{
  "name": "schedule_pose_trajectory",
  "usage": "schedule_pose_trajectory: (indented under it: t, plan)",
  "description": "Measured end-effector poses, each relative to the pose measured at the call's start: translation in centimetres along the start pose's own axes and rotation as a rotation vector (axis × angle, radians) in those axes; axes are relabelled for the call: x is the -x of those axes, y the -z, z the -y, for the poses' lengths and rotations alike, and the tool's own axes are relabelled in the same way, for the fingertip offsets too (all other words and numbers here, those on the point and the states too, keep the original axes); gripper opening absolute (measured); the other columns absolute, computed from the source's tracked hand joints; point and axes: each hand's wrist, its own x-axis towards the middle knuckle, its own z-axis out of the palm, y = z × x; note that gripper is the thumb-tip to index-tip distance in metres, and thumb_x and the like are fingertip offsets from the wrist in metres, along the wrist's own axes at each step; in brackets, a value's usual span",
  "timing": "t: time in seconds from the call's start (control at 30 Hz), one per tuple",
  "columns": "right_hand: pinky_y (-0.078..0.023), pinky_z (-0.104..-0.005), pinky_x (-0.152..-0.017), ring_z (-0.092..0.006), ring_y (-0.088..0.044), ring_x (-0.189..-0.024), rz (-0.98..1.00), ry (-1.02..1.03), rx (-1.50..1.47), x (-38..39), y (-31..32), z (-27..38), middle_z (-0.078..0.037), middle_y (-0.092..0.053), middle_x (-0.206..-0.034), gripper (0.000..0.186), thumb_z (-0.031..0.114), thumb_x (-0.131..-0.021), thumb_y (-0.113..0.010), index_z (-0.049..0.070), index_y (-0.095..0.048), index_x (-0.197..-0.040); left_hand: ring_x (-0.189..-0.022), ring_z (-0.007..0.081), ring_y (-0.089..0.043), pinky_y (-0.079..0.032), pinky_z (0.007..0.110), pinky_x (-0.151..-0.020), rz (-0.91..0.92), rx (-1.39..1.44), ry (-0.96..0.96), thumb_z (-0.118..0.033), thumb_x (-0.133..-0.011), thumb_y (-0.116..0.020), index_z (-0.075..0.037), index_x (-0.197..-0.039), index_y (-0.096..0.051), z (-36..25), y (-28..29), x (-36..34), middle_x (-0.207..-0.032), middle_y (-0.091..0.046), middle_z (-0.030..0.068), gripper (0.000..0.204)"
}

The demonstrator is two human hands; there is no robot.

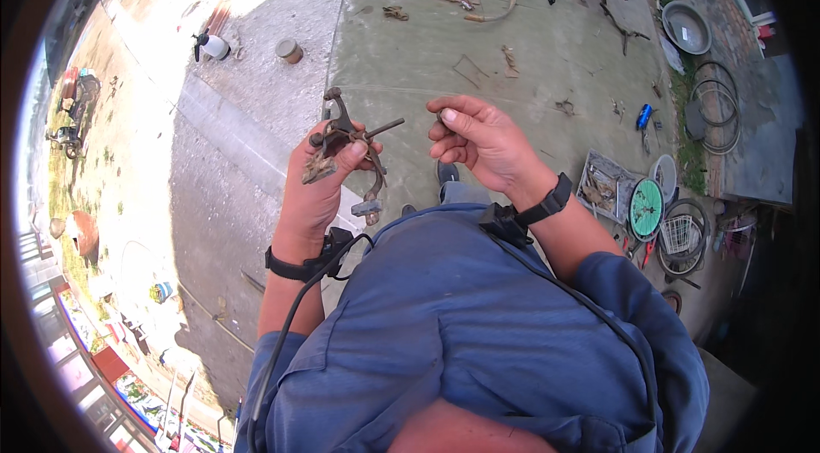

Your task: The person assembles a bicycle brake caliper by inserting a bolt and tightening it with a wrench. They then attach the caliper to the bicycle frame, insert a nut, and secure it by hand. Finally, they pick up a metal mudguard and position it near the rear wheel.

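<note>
My left hand (318,169) grips a dark, grimy metal assembly (340,122) with curved arms, a bolt-like rod sticking out to the right and worn blocks at its lower ends. My right hand (474,133) is a little to the right of it, thumb and forefinger pinched on a small dark piece (440,115), too small to make out clearly. The other fingers are curled loosely. The two hands do not touch.
A green mat (401,43) bears scattered tools and a curved metal piece (504,9). At right lie a metal basin (686,26), tyres (716,103), a tray of parts (600,184) and a green sieve (645,218). A sprayer (212,46) and tin (289,51) stand at upper left.
</note>
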Motion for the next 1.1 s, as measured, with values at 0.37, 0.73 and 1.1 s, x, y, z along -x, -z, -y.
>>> schedule_pose_trajectory:
  t: [0.37,0.73,1.1]
  plan:
    - [-0.06,-0.0282,-0.077,-0.0229,-0.072,-0.094,0.037,-0.012,0.041,0.0,-1.1,-0.1,-0.016,-0.069,-0.111,0.034,0.012,-0.099,-0.057,0.0,-0.057,-0.131,-0.092,0.0192,-0.069,-0.055,0.029,-0.075,-0.002,-0.012,0.01,-0.007,-0.091,-0.07,0.002,-0.114,-0.061,0.2,0.3,0.2,-0.097,-0.067,0.0084,0.026]
    - [-0.059,-0.0275,-0.076,-0.0211,-0.071,-0.094,0.085,0.033,0.07,0.4,-1.5,-0.5,-0.013,-0.068,-0.109,0.032,0.009,-0.096,-0.063,0.001,-0.059,-0.127,-0.092,0.0177,-0.069,-0.054,0.027,-0.074,0.023,-0.023,0.009,-0.008,-0.09,-0.071,0.0,-0.113,-0.062,0.1,0.2,0.4,-0.097,-0.068,0.0065,0.026]
    - [-0.052,-0.0363,-0.099,-0.0286,-0.059,-0.122,0.128,0.079,-0.104,0.2,-1.6,-0.9,-0.018,-0.058,-0.131,0.026,0.013,-0.1,-0.054,0.005,-0.056,-0.125,-0.092,0.0163,-0.069,-0.053,0.026,-0.075,0.043,-0.037,0.02,-0.007,-0.09,-0.071,-0.001,-0.112,-0.063,0.0,0.1,0.6,-0.096,-0.069,0.0063,0.024]
